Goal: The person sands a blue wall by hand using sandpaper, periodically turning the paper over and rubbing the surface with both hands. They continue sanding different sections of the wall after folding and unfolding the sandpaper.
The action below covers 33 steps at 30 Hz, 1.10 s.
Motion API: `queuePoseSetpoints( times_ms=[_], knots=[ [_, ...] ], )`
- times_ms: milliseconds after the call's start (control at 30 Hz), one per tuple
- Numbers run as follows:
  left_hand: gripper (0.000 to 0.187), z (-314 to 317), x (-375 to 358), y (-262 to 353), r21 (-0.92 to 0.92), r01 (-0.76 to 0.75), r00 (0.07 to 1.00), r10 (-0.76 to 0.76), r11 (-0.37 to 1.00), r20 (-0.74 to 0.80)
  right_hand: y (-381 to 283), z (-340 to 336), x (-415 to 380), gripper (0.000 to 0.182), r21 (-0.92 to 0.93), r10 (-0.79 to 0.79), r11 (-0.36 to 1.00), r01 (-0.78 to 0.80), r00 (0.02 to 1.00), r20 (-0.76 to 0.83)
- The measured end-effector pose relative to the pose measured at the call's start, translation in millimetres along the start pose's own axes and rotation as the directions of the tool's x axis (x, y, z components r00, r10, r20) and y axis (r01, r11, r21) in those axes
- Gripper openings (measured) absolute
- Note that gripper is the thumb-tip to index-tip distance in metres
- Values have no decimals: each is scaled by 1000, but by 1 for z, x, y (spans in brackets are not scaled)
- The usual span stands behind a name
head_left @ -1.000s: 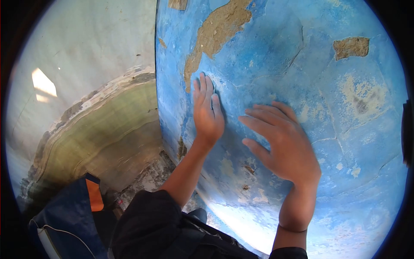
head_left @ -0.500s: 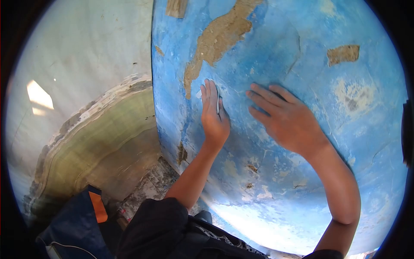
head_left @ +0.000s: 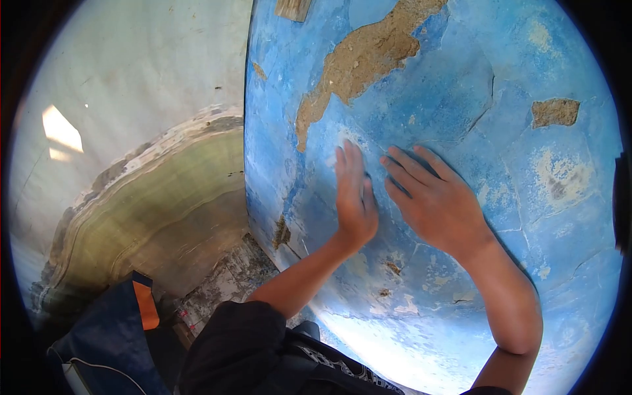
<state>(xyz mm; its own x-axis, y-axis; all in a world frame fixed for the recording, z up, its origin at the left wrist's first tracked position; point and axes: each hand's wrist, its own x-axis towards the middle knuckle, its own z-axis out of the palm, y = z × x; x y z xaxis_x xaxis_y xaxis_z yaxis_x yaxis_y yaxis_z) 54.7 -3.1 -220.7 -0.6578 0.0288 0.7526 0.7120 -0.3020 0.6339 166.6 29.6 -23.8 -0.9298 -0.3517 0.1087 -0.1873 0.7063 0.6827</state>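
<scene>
**Two open hands laid flat on a peeling blue wall**

Item 1. Left hand (head_left: 354, 197), centre of the frame. Fingers straight and close together, pointing up; palm side against the blue wall (head_left: 461, 85). The grip is fully open and has hold of nothing. Whether a thin object lies under the fingers cannot be told.

Item 2. Right hand (head_left: 438, 201), just right of centre, just beside the left hand. Fingers spread and angled to the upper left, laid flat on the same surface; grip open, empty. The flat, spread placing reads as pressing or feeling the surface rather than grasping.

Item 3. Blue wall, filling the centre and right of the frame. Painted plaster, chalky and mottled, crossed by fine cracks. The paint has flaked off in patches.

Item 4. Bare plaster patch (head_left: 365, 62), upper centre, above the left hand: tan, rough, irregular in outline. A smaller one (head_left: 555, 112) sits at upper right.

Item 5. Side wall (head_left: 131, 79), left: pale above, a greenish, stained band (head_left: 164, 197) below.

Item 6. Dark sleeve (head_left: 230, 342), lower centre; dark blue fabric with an orange strip (head_left: 146, 306), lower left.
</scene>
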Motion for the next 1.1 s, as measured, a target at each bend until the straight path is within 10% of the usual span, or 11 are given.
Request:
queuePoseSetpoints(
  times_ms=[1100],
  knots=[
    [62, -29, 32, -43, 218, -233, 972, 223, 948, 69, -3, 4, -1, 20, 145, -47, 988, 47, 999, -5]
  ],
)
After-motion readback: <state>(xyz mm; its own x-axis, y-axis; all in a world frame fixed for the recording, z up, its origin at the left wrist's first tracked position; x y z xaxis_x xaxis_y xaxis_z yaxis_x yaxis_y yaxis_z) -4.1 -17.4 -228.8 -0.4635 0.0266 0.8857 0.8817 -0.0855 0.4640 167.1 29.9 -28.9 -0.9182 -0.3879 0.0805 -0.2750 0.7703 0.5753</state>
